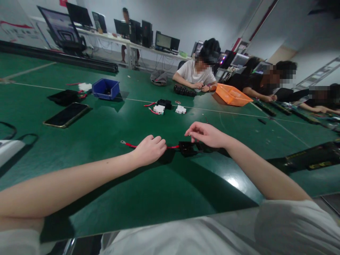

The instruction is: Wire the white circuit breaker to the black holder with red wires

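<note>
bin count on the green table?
2. The blue bin is on the left, just beyond the phone; the orange bin is on the far side, next to the person in the white shirt. The crowded far right could hide more.

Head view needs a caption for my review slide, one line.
Left hand over a red cable, right hand pinching a tiny item by a black housing, green tabletop.

The left hand (pixel 151 150) hides the middle of the red cable (pixel 130 145). The piece (pixel 189 134) at the right hand's (pixel 204 135) fingertips is too small to identify. The left edge cuts off a white object (pixel 10 151).
</note>
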Tool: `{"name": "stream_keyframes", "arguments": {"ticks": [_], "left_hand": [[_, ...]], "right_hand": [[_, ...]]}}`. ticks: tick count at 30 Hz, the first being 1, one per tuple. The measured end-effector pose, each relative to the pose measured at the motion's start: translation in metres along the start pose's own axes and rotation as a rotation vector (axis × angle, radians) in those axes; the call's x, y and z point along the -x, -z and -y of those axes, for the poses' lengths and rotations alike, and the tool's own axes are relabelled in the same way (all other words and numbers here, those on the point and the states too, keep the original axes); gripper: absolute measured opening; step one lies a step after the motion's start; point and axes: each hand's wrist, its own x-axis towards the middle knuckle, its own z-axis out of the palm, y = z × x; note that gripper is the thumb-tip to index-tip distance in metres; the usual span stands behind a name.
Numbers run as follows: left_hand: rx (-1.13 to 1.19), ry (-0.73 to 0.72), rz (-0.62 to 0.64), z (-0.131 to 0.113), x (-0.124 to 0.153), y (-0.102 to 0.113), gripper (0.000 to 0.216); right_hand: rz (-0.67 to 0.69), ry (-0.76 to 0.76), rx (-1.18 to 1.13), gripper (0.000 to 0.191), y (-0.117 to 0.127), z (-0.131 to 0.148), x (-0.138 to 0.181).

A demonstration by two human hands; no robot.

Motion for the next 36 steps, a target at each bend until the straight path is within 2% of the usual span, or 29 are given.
{"name": "stream_keyframes", "arguments": {"ticks": [3,5,7,9,17,20,23,29,36], "left_hand": [[-0.009,-0.014,0.005,0.001,-0.001,0.001,0.019],[-0.023,-0.021,0.006,0.001,-0.002,0.002,0.02],[-0.04,-0.022,0.004,0.001,-0.004,0.004,0.024],[-0.049,-0.021,0.009,0.0,-0.006,0.006,0.026],[-0.072,-0.025,0.049,-0.002,-0.007,0.01,0.026],[-0.086,-0.028,0.05,-0.002,-0.007,0.011,0.025],[-0.088,-0.036,0.052,-0.002,-0.008,0.012,0.025],[-0.088,-0.027,0.047,-0.002,-0.007,0.009,0.024],[-0.09,-0.013,0.056,-0.002,-0.007,0.01,0.025]], "right_hand": [[-0.263,-0.119,-0.545,0.02,-0.004,-0.011,0.003],[-0.388,-0.186,-0.819,0.019,-0.004,-0.016,0.003],[-0.434,-0.241,-0.998,0.016,-0.002,-0.018,0.001],[-0.424,-0.282,-1.064,0.013,0.001,-0.019,-0.001],[-0.346,-0.297,-0.901,0.009,-0.008,-0.026,-0.008],[-0.344,-0.244,-0.778,0.009,-0.01,-0.027,-0.007],[-0.337,-0.195,-0.638,0.001,-0.011,-0.027,-0.007],[-0.255,-0.067,-0.331,0.008,-0.017,-0.027,-0.004],[-0.204,-0.042,-0.03,0.01,-0.022,-0.02,0.005]]}}
